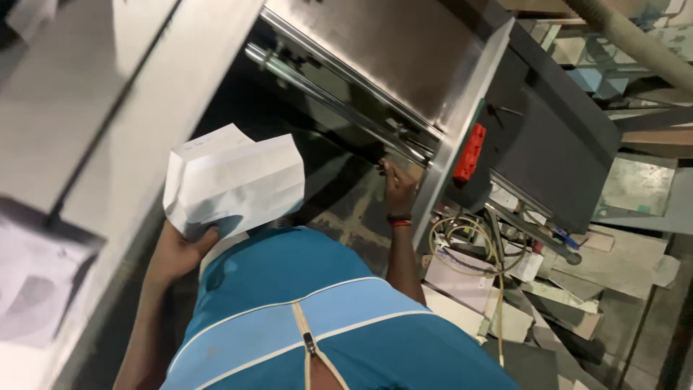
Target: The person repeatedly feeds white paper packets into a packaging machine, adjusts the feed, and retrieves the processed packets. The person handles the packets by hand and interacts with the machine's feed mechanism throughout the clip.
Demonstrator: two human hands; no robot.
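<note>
While the left hand (177, 249) clasps a stack of flat white paper bags (231, 180) left of the steel machine (404, 58), fingers curled underneath, right hand (398, 186) touching its metal rail (325, 94), grip unclear.

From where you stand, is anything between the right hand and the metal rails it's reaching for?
Nothing visible. The right hand is already up at the lower end of the metal rails, fingers at them, with no object in the gap. The left hand is off to the side, holding a white paper bag.
</note>
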